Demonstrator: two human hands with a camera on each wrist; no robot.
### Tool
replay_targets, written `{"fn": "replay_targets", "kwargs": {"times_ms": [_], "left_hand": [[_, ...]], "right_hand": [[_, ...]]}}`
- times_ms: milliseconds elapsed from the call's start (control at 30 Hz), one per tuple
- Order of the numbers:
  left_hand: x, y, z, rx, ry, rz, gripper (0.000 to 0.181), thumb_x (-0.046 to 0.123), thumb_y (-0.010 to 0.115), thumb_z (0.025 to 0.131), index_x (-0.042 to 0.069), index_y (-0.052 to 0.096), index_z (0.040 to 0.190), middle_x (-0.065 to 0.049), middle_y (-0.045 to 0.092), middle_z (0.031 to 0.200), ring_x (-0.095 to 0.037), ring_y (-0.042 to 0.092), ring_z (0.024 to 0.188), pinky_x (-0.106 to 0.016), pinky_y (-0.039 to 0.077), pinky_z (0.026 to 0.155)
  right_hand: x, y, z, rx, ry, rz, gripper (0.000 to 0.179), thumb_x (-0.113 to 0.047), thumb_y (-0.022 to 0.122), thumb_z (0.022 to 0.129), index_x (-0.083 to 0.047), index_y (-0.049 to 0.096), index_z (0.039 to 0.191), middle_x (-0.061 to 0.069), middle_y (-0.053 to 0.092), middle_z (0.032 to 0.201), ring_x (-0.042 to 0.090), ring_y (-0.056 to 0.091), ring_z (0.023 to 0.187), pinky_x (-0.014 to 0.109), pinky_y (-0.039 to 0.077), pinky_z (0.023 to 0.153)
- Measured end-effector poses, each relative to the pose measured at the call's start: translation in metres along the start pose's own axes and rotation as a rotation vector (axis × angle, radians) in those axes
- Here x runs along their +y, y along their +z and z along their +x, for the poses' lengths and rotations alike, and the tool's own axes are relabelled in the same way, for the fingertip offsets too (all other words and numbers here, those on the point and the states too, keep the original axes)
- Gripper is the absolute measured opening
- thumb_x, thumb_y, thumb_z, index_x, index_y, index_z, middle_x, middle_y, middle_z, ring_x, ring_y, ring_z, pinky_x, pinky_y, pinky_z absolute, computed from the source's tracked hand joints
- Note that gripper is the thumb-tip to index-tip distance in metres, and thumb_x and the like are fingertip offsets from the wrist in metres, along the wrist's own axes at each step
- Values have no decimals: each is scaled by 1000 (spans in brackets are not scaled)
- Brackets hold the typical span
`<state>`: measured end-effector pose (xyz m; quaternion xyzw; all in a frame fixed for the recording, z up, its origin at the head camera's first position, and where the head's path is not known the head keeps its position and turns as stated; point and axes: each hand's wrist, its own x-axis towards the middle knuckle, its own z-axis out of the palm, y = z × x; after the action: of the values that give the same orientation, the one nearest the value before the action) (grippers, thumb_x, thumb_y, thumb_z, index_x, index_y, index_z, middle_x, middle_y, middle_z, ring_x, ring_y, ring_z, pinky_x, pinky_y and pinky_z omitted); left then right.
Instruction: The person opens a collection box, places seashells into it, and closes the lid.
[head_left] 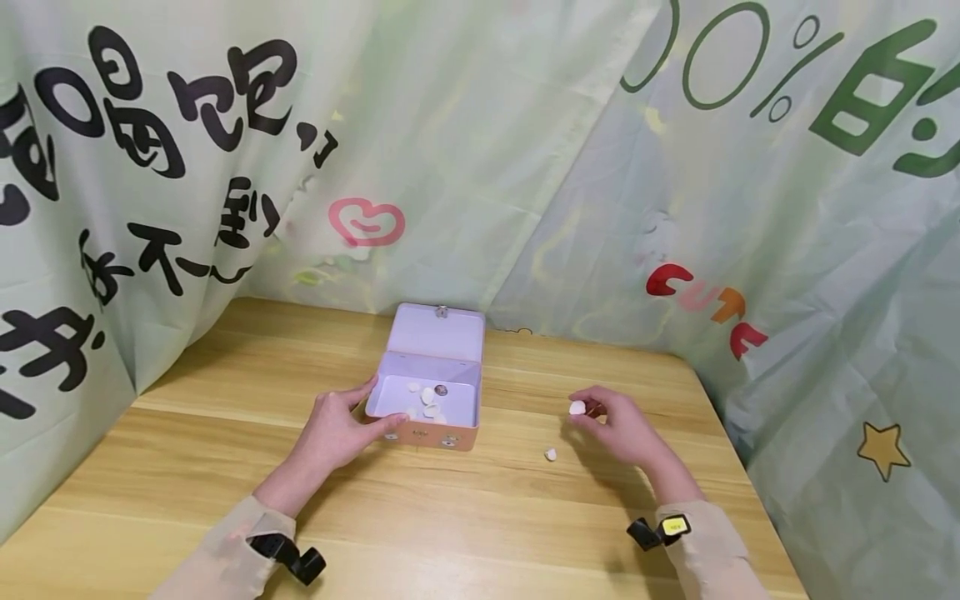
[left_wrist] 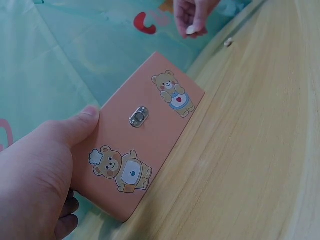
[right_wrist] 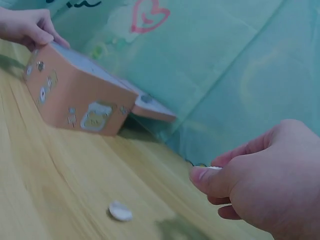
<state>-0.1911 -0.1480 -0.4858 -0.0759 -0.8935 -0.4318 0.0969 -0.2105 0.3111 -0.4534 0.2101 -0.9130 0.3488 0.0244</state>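
Note:
A tin box (head_left: 423,434), pink outside with printed bears and lilac inside, stands on the table with its hinged lid (head_left: 437,332) raised. Several pale shells (head_left: 427,396) and a dark brown one (head_left: 441,389) lie in it. My left hand (head_left: 333,429) grips the box's left side, thumb at the front rim, as the left wrist view shows close up. Out to the right, my right hand (head_left: 618,425) pinches a small white shell (head_left: 577,407) between thumb and fingers, above the table. One more white shell (right_wrist: 120,211) lies on the wood below that hand.
The wooden table (head_left: 450,533) ends at the back against a pale green curtain (head_left: 480,167) with printed lettering, which also hangs down both sides. A metal clasp (left_wrist: 139,117) sits on the box front. Each sleeve carries a black wrist camera (head_left: 288,557).

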Motion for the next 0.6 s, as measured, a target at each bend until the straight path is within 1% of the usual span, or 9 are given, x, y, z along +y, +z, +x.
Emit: {"fn": "replay_targets", "kwargs": {"times_ms": [233, 367, 500, 600], "left_hand": [[1, 0, 1, 1, 3, -8, 101, 67, 87, 76, -1, 60, 146, -35, 55, 139, -6, 24, 43, -30, 39, 43], [2, -1, 0, 3, 4, -8, 100, 65, 89, 76, -1, 60, 145, -35, 56, 138, -6, 23, 43, -31, 39, 43], [2, -1, 0, 3, 3, -6, 100, 65, 89, 76, -1, 60, 145, -34, 56, 138, -6, 23, 44, -31, 39, 44], [2, -1, 0, 1, 1, -7, 99, 65, 89, 76, -1, 60, 145, -33, 56, 139, -6, 23, 44, -31, 39, 45]], "right_hand": [[-20, 5, 19, -2, -37, 18, 30, -6, 79, 97, 3, 73, 125, -2, 70, 101, 19, 65, 92, 42, 57, 82], [-30, 6, 28, -22, -46, 44, 31, -7, 78, 98, 2, 72, 127, -2, 69, 101, 19, 64, 94, 46, 57, 86], [-39, 8, 37, -30, -68, 47, 29, -9, 77, 99, -1, 73, 127, -2, 69, 102, 18, 64, 94, 44, 57, 87], [-46, 10, 43, -29, -89, 54, 28, -6, 77, 98, 0, 73, 125, -1, 70, 102, 19, 64, 93, 43, 57, 87]]}}
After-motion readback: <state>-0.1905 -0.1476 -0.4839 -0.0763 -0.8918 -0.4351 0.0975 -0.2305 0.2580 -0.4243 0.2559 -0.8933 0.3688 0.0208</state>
